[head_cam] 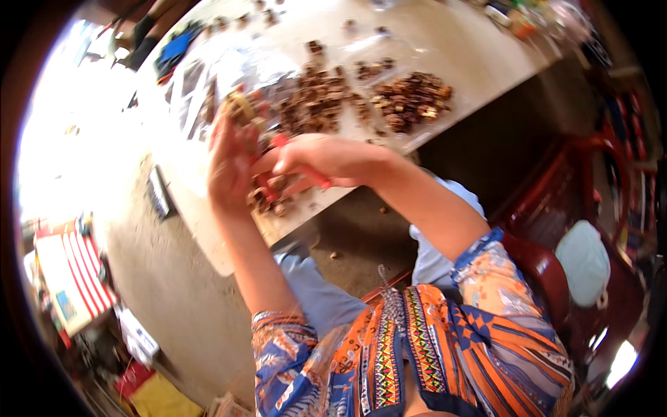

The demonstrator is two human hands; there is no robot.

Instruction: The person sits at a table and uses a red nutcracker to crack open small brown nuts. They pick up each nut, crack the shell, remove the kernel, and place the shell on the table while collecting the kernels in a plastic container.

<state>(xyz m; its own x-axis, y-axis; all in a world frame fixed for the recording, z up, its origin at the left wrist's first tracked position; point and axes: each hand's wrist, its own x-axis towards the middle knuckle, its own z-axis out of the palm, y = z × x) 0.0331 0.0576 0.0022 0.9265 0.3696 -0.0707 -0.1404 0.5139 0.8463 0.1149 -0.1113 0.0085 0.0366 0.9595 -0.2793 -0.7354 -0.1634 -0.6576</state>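
My left hand (229,161) is raised over the near left part of a white table (469,68). Its fingers curl around a small yellowish-brown piece (242,107), blurred and partly covered. Just to the right, my right hand (323,156) grips the red handles of a hand tool (317,177). The tool's working end is hidden. Below the hands, small brown pieces (273,195) lie near the table's front edge. Beyond them spreads a larger pile of brown chunks (318,99). A darker heap of cut pieces (411,101) sits on clear plastic at the right.
Shiny clear plastic (255,62) lies at the back left, near a blue item (174,49). A smaller cluster of brown pieces (372,69) is behind the dark heap. A dark red chair (542,198) carries a pale blue face mask (583,263) at my right.
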